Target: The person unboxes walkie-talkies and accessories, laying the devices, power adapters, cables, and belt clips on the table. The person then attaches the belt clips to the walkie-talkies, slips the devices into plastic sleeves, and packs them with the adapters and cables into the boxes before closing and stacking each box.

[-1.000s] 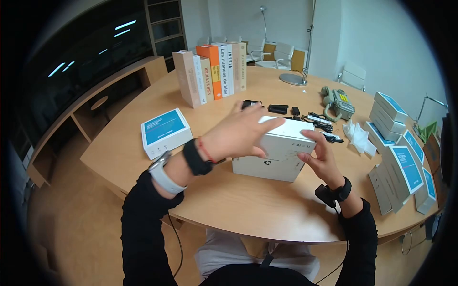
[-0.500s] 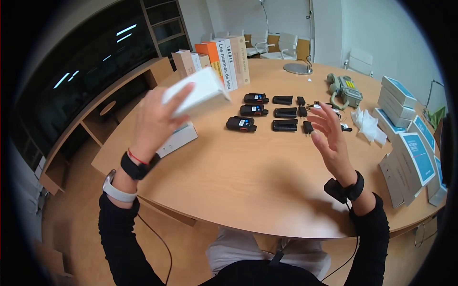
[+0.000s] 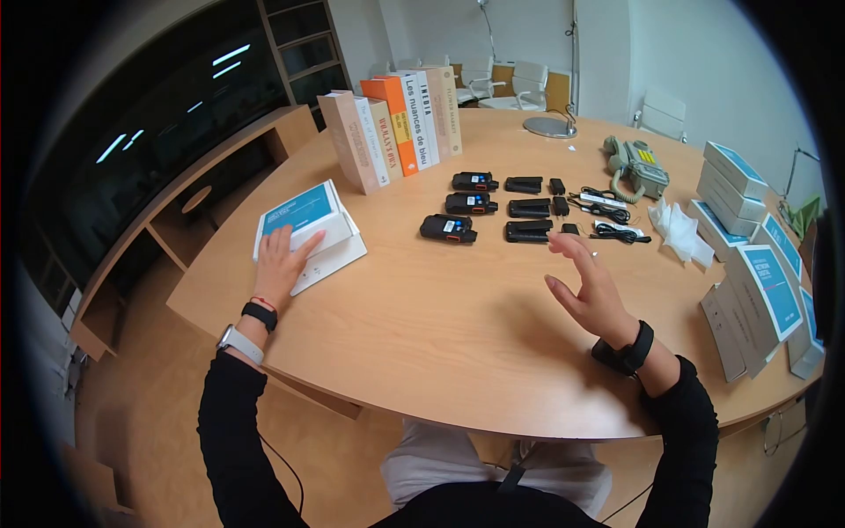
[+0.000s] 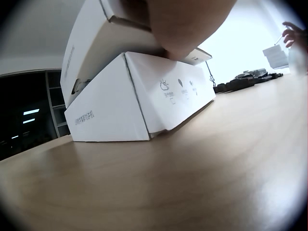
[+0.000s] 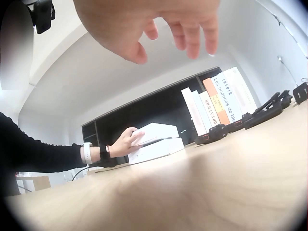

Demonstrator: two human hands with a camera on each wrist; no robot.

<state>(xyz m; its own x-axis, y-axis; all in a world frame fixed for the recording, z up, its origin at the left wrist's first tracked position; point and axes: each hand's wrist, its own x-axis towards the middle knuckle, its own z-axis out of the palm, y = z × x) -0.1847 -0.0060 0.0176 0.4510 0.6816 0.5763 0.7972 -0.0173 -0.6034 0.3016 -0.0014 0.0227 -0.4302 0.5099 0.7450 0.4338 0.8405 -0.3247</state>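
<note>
At the table's left, my left hand (image 3: 278, 271) grips a white box with a blue top (image 3: 304, 209). That box lies over a second white box (image 3: 333, 262) on the table. In the left wrist view the upper box (image 4: 89, 45) sits tilted on the lower box (image 4: 103, 106), with a wedge-shaped gap between them. My right hand (image 3: 594, 295) hovers over the table with fingers spread and loosely bent, holding nothing. Nearest to it are black battery-like packs (image 3: 529, 231) and a small black plug (image 3: 570, 230).
Three black handheld radios (image 3: 447, 229) lie mid-table, beside coiled cables (image 3: 620, 234). Upright books (image 3: 392, 132) stand behind the boxes. At right are a desk phone (image 3: 638, 167), crumpled white tissue (image 3: 682, 233) and several blue-topped boxes (image 3: 748, 299). A lamp base (image 3: 550, 128) stands at the back.
My left hand has carried the white box from the middle of the table leftward and lowered it over the other box. My right hand has let go of it and stays raised at the right.
</note>
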